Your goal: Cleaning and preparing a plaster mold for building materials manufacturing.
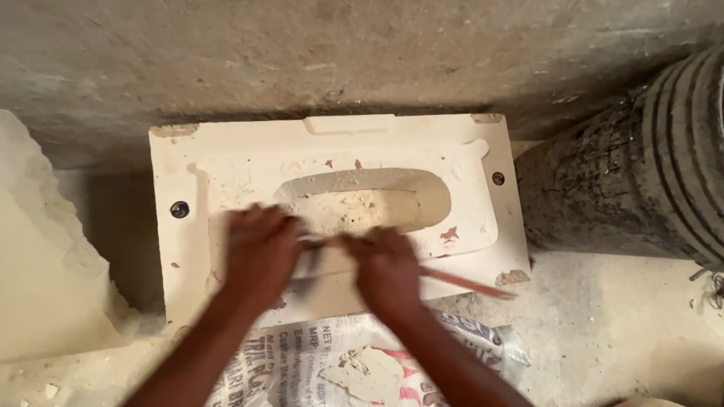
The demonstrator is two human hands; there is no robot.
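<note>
A cream plaster mould block [226,162] with an oval hollow [362,200] in its middle lies against the wall. My left hand [260,252] and my right hand [388,267] rest on its near edge, both blurred. Between them they hold a pale flat piece. A thin reddish stick [467,285] pokes out to the right from under my right hand. Which hand grips which item is hard to tell.
A printed plastic sack [339,362] lies on the dusty floor under my forearms. A dark ribbed drum [648,158] stands at the right. A pale plaster lump [38,249] sits at the left. A rough concrete wall [302,45] runs behind.
</note>
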